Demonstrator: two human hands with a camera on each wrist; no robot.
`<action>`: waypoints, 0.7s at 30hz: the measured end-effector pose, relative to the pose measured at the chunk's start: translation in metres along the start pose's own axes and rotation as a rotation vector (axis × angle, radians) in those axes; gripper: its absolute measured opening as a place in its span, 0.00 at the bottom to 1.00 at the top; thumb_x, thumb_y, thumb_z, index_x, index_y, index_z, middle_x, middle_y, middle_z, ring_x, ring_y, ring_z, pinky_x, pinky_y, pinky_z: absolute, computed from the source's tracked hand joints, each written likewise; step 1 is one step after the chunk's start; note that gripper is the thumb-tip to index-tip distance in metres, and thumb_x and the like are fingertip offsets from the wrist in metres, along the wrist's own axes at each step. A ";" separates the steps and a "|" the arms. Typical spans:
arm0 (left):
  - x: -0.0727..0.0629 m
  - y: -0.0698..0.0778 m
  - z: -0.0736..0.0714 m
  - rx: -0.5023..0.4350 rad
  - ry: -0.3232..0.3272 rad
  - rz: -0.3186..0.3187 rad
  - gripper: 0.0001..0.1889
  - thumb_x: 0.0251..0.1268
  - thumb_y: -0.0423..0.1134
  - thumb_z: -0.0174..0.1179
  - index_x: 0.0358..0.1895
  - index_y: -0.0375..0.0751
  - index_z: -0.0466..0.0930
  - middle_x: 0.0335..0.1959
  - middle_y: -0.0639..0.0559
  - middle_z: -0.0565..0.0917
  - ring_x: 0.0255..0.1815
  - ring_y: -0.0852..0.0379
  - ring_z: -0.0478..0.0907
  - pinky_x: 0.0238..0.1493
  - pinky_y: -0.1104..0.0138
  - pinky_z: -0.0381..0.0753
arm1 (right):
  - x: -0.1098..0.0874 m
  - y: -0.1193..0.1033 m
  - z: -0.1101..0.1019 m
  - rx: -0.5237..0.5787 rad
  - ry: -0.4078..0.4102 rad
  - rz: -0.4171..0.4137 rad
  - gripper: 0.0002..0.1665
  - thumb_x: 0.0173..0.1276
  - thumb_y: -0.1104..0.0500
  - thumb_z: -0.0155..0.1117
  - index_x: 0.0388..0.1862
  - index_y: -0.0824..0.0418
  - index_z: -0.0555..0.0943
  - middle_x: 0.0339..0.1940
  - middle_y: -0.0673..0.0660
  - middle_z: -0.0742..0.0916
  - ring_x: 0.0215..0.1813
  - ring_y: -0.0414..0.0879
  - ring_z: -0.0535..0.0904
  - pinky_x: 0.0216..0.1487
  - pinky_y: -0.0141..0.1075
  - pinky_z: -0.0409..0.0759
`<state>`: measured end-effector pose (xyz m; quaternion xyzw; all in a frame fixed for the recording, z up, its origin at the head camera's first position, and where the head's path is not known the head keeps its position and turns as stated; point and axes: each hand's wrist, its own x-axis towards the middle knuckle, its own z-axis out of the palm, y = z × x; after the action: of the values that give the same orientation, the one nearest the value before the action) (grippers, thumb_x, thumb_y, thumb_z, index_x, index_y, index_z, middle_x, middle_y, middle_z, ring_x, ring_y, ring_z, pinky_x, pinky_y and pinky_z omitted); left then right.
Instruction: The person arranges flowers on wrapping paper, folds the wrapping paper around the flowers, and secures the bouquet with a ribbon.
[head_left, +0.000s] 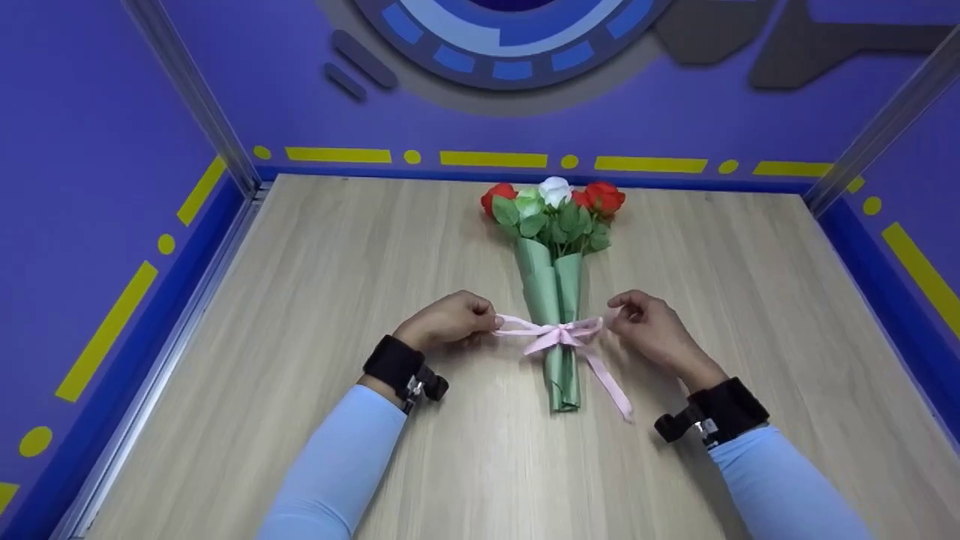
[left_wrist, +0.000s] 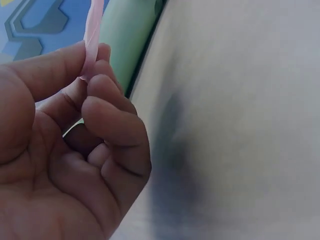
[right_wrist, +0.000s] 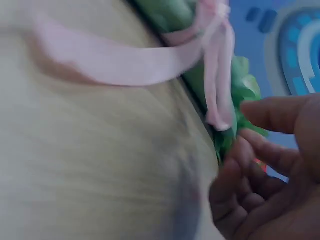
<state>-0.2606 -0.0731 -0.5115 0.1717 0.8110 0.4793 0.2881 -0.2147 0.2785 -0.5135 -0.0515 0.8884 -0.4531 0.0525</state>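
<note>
A bouquet wrapped in green paper (head_left: 538, 281) lies on the table, with red, white and pale green roses (head_left: 555, 192) at its far end. A pink ribbon (head_left: 559, 334) is tied in a bow around the lower part of the wrap. My left hand (head_left: 457, 319) pinches the bow's left loop between thumb and fingers, drawing it out sideways. Just off the tip of the right loop (right_wrist: 218, 100), my right hand (head_left: 652, 330) has its fingers loosely bent, thumb and fingertips apart with nothing between them. One ribbon tail (head_left: 611, 386) trails toward the lower right.
The bouquet rests on a light wooden table (head_left: 337, 262). Blue-purple panels (head_left: 247, 90) with yellow dashes stand at the back and both sides. Each wrist wears a black strap (head_left: 394, 361) with a small camera.
</note>
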 end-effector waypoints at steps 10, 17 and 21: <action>0.003 0.007 0.001 0.024 0.029 0.041 0.16 0.78 0.45 0.62 0.30 0.39 0.79 0.23 0.58 0.73 0.22 0.59 0.68 0.23 0.70 0.65 | -0.012 -0.038 0.059 -0.481 0.055 -0.723 0.10 0.66 0.61 0.77 0.46 0.55 0.90 0.35 0.52 0.81 0.33 0.44 0.78 0.30 0.38 0.78; 0.005 0.007 0.000 0.008 0.057 0.049 0.16 0.78 0.45 0.62 0.28 0.43 0.78 0.22 0.59 0.72 0.21 0.62 0.66 0.23 0.70 0.64 | -0.012 -0.036 0.065 -0.649 0.062 -0.751 0.11 0.66 0.52 0.79 0.46 0.53 0.91 0.30 0.50 0.80 0.29 0.45 0.77 0.26 0.40 0.76; 0.007 0.007 -0.001 -0.002 0.055 0.045 0.15 0.77 0.44 0.62 0.31 0.40 0.80 0.22 0.59 0.73 0.22 0.61 0.68 0.24 0.70 0.66 | -0.013 -0.033 0.066 -0.613 0.071 -0.793 0.06 0.65 0.56 0.79 0.38 0.54 0.90 0.31 0.50 0.83 0.32 0.45 0.81 0.30 0.41 0.80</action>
<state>-0.2664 -0.0663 -0.5077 0.1765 0.8141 0.4911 0.2549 -0.1909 0.2089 -0.5247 -0.3828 0.8940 -0.1577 -0.1713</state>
